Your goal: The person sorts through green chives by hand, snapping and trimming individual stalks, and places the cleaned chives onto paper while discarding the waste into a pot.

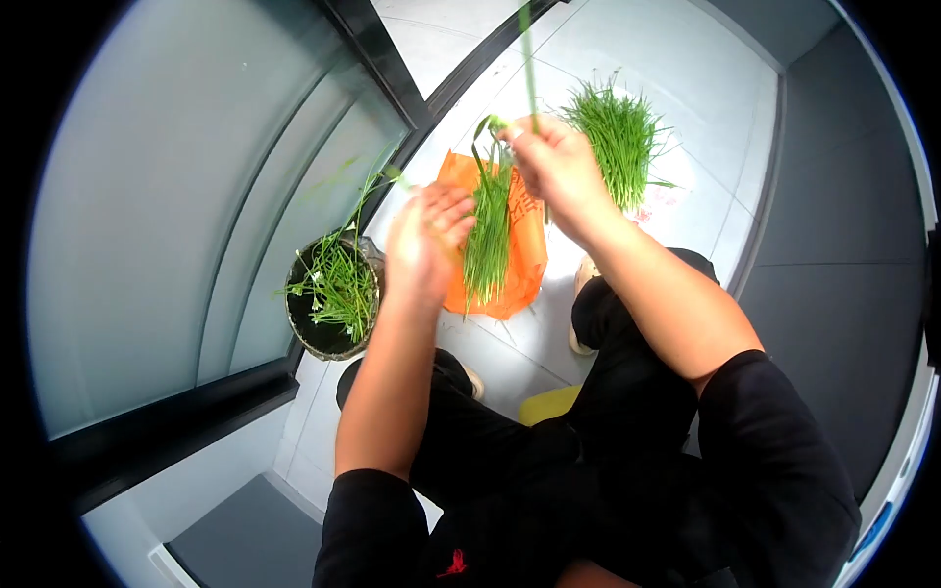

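While a single chive stalk (pixel 530 78) is pinched in the right hand (pixel 561 165) around 1 o'clock, the left hand (pixel 425 233) is held near 11, fingers loosely bent; whether anything's caught there can't be told through the blur. A chive bunch (pixel 487 245) is laid out on the orange bag (pixel 529 263) at 12, another chive heap (pixel 616 137) is set between 1 and 2, and green cuttings (pixel 338 284) are dumped in a dark bin (pixel 302 335) at 9. Handling-wise, the stalk is guessed to be super light, bendy, maybe slick and easily bruised, so it's probably best gripped gently by the firmer end.
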`<state>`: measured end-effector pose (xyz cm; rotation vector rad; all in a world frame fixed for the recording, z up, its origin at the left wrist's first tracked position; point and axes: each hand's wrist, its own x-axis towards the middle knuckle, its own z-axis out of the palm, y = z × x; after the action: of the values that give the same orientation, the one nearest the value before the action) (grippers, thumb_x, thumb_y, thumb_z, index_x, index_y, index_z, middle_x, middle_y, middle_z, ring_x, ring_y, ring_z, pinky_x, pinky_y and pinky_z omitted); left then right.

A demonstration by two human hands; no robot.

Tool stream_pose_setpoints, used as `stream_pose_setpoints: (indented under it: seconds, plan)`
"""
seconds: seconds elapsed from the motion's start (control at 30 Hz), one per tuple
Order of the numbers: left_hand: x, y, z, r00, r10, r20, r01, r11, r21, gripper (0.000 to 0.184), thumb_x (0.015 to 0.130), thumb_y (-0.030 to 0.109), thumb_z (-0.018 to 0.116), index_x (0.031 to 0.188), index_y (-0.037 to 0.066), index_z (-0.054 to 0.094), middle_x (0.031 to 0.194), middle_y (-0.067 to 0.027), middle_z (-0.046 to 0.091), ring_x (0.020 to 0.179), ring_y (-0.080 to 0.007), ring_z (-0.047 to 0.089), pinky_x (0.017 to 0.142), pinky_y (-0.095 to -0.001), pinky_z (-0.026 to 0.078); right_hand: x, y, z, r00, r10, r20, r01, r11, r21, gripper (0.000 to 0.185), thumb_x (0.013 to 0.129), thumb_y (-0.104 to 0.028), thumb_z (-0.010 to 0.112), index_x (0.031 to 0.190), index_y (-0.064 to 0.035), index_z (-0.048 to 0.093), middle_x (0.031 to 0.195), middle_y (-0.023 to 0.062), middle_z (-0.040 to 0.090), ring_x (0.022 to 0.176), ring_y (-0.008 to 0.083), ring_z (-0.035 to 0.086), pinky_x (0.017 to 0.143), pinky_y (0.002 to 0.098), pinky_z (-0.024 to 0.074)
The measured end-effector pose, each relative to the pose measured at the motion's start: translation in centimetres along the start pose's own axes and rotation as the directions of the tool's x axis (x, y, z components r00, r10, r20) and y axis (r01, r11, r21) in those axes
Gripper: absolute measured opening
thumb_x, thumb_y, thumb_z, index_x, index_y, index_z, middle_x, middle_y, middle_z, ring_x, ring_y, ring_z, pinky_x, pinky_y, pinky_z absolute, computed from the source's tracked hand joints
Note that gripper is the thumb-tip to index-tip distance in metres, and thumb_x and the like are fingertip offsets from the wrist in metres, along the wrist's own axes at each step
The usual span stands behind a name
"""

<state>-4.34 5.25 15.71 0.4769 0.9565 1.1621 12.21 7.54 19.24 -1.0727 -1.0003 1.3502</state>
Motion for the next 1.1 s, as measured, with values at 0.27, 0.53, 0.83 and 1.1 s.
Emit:
stream_pose_setpoints:
  seconds: [0.27,0.53,0.83,1.1]
  plan:
    - [1.9,-1.2,1.8,0.977,0.013,0.213,0.042,0.968,-0.248,0.039,0.095,0.027,0.026,0.114,-0.003,0.041,0.101,-0.0154,0.054,0.101,-0.0284,0.051,0.091,-0.0404,0.039,-2.8,4.7,2.2,0.990,-0.018,0.143,0.044,0.983,-0.179,0.020,0.083,-0.020,0.056,0.085,-0.0021,0.063,0.072,0.0065,0.060,0.069,0.0121,0.055,0.066,0.0283,0.0442]
    - [6.2,-1.8,0.7,0.983,-0.008,0.182,0.043,0.980,-0.193,0.016,0.092,0.009,0.033,0.103,0.004,0.043,0.071,-0.0023,0.044,0.047,-0.0072,0.035,0.039,-0.0197,0.031,-1.6,-0.7,-3.1,1.000,0.019,0.003,-0.019,0.996,-0.090,0.021,0.087,-0.024,0.052,0.088,-0.0040,0.057,0.056,-0.0056,0.040,0.045,0.0034,0.033,0.040,0.0195,0.0259]
    - [14.9,-14.9,9.3,0.971,-0.230,0.066,0.176,0.875,0.451,0.014,0.091,0.019,0.043,0.082,0.008,0.042,0.057,0.0031,0.032,0.043,-0.0055,0.027,0.034,-0.0213,0.020,0.5,-9.2,-16.1,0.958,-0.084,-0.275,0.212,0.851,0.481,0.017,0.088,-0.016,0.049,0.096,-0.0014,0.049,0.058,-0.0018,0.036,0.046,0.0065,0.030,0.041,0.0199,0.0258]
    - [21.2,-18.6,19.6,0.914,-0.132,0.383,0.026,0.962,0.270,0.016,0.091,0.019,0.043,0.087,0.004,0.042,0.069,-0.0034,0.047,0.049,-0.0097,0.039,0.041,-0.0238,0.032,0.8,-9.2,-18.0,0.965,-0.081,-0.249,0.222,0.760,0.611,0.016,0.089,-0.013,0.044,0.093,0.0016,0.048,0.059,-0.0002,0.037,0.046,0.0072,0.031,0.041,0.0197,0.0269]
